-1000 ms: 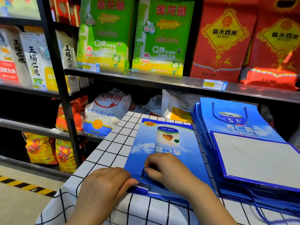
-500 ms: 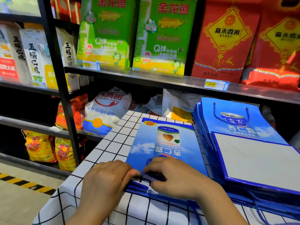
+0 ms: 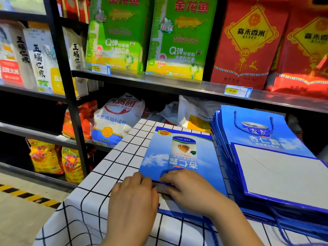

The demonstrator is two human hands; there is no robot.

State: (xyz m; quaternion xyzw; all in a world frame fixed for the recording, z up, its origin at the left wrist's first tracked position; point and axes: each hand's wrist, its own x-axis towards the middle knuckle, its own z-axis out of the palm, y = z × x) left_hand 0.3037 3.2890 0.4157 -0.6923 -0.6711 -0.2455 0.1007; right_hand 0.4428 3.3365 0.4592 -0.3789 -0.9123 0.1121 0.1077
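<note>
A flat blue paper gift bag (image 3: 177,153) printed with a can and sky lies on the table covered by a white cloth with black grid lines (image 3: 113,167). My left hand (image 3: 133,197) and my right hand (image 3: 188,189) meet at the bag's near, top edge. The fingers of both curl over that edge and pinch it, lifting it a little so the grey inside shows between them. The bag's blue cord handle peeks out just beyond my right fingers.
A stack of several flat blue bags (image 3: 262,157) lies at the right, the top one showing its grey bottom panel. Behind the table stand metal shelves (image 3: 159,82) with green, red and white sacks of rice and flour. A yellow-black floor stripe (image 3: 26,194) is at left.
Both hands have moved closer together on the bag's near edge and lifted it, so the mouth opens slightly. The view has shifted a little.
</note>
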